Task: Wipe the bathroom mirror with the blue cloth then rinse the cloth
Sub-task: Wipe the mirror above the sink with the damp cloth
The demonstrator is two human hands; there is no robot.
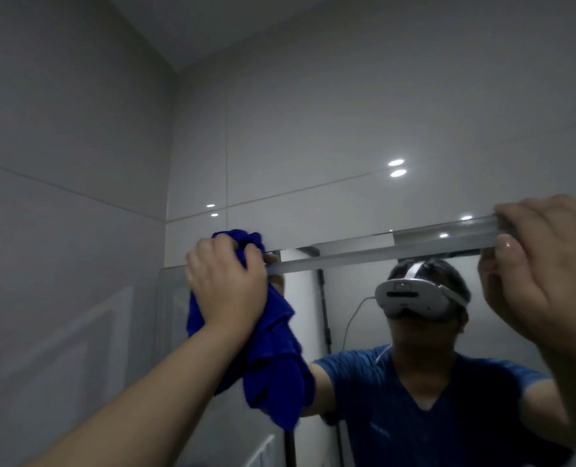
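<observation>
At mirror (344, 298) top, left hand (227, 284) gripping cloth (273, 358), right hand (542, 274) gripping edge

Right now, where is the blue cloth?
In the head view, the blue cloth is left of centre, held by the left hand against the mirror, at its upper left corner, hanging down.

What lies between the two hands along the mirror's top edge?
Head view: only the bare top edge of the mirror, from left hand to right hand.
</observation>
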